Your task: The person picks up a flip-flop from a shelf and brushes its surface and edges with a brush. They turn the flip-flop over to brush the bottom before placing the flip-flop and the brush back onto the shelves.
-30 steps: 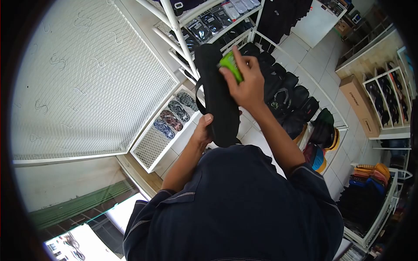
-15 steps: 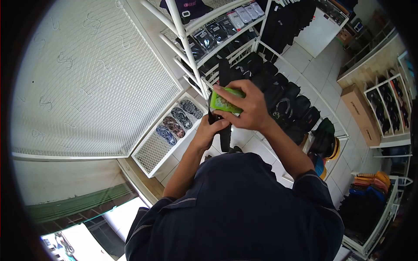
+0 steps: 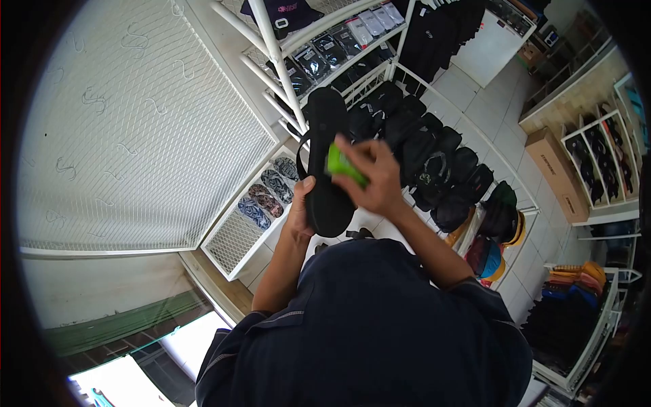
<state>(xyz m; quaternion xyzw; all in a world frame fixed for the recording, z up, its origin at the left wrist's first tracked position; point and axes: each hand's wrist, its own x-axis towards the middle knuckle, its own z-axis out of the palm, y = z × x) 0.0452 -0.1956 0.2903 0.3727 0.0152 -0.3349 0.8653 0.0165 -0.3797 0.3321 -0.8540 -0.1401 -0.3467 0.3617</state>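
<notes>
My left hand [image 3: 300,210] is closed round the lower part of a black sandal [image 3: 327,125], thumb on its near edge. The sandal's broad flat face is turned up toward me, and its strap loops out on the left side. In my right hand [image 3: 378,176] is a small bright green block [image 3: 341,165], pinched between thumb and fingers. The block overlaps the right edge of the sandal in this view. Both the right hand and the block are blurred by motion.
Patterned flip-flops [image 3: 264,193] lie in a white mesh tray on the left. A white rack [image 3: 271,41] with packaged goods stands ahead, beside rows of black bags [image 3: 434,149]. Caps [image 3: 489,234], a cardboard box [image 3: 553,173] and folded clothes [image 3: 569,312] are on the right.
The sandal has turned from edge-on to showing its broad face. My right hand with the green block has shifted slightly down. My left hand has moved a little left.
</notes>
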